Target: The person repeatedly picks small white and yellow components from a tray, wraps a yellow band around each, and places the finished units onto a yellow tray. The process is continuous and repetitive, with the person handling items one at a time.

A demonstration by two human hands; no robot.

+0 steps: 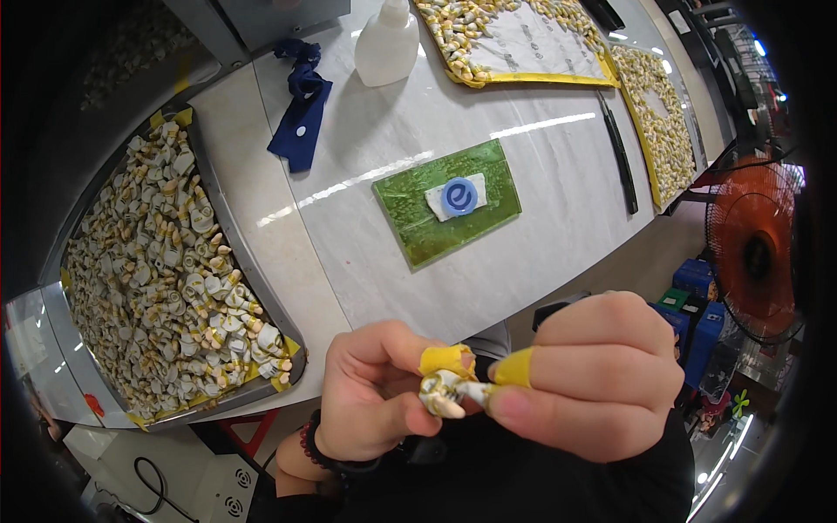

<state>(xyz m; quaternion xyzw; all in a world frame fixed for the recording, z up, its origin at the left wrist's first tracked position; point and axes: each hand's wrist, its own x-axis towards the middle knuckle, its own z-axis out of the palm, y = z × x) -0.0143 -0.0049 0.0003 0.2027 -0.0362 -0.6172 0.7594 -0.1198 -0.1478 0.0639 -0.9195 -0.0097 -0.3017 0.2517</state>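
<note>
Close to my body, past the table's near edge, my left hand (370,383) pinches a small white, gold-trimmed figurine body (440,392) between thumb and fingers. My right hand (602,379) is closed on a small white figurine arm (475,392), which meets the body's right side; whether the two are joined I cannot tell. Yellow tape wraps a fingertip on each hand. Beyond them on the table lies a green slab (418,237) bearing a white pad (440,209) and a round blue cap (459,197).
At left, a metal tray (253,283) holds many similar figurine parts. A white squeeze bottle (386,54) and dark blue cloth (301,131) stand toward the back. Yellow-edged trays (540,78) of small pieces lie far right, near a black slender tool (621,157). An orange fan (757,253) is beyond.
</note>
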